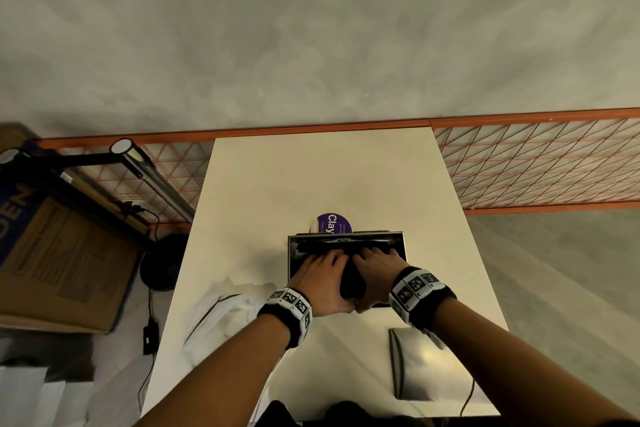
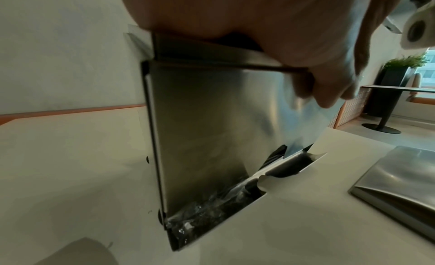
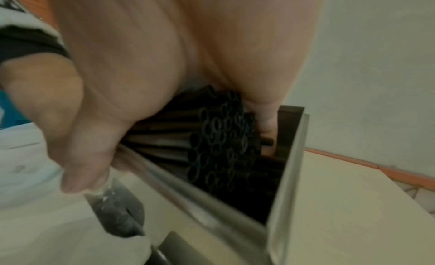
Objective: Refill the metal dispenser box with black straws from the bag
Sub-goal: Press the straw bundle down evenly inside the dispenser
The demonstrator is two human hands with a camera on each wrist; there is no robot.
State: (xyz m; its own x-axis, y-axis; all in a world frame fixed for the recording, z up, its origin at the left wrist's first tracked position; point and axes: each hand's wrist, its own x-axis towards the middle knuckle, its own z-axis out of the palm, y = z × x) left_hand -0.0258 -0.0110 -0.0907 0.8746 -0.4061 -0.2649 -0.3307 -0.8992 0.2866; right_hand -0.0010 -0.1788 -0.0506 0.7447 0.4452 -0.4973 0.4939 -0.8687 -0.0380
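The metal dispenser box [image 1: 293, 255] stands open-topped in the middle of the white table. A thick bundle of black straws [image 1: 350, 279] sits in its mouth, held from above by both hands. My left hand [image 1: 320, 274] grips the bundle's left part, and my right hand [image 1: 375, 265] grips its right part. In the right wrist view the straws' open ends [image 3: 221, 135] show between the right hand's fingers [image 3: 266, 120] and its thumb, which lies outside the box's front wall [image 3: 188, 191]. In the left wrist view, black straws [image 2: 288, 165] lie in the tray at the foot of the box [image 2: 207, 131].
The box's metal lid [image 1: 420, 364] lies flat at the near right of the table [image 1: 311, 177]. A crumpled white plastic bag [image 1: 225, 319] lies at the near left. A purple round label [image 1: 334, 224] shows just behind the box. An orange wire rack [image 1: 536, 163] runs beyond the table.
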